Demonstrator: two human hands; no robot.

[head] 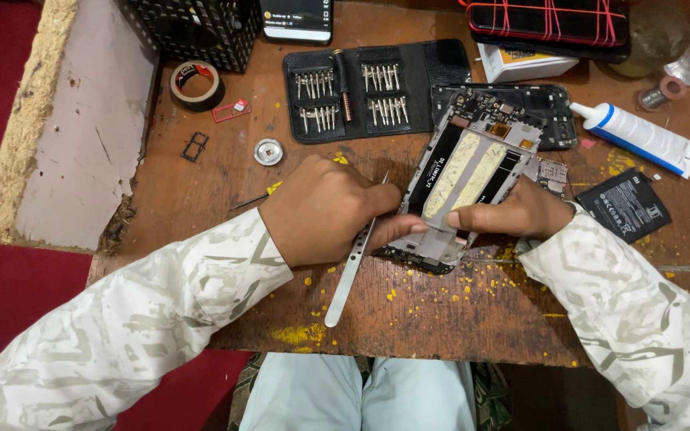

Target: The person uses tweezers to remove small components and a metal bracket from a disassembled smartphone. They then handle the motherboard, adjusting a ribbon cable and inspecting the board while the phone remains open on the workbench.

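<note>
My left hand (325,209) grips metal tweezers (353,267); my right hand (521,211) pinches the opened phone frame (465,187) over the tabletop (441,311).

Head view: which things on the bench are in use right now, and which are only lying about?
In use: left hand, tweezers, opened phone frame, right hand.
Lying about: screwdriver bit case, tape roll, glue tube, black battery, small round metal part.

Opened phone frame (461,187) tilted on wooden bench, yellow adhesive strips inside; metal tweezers (353,267) alongside.
</note>
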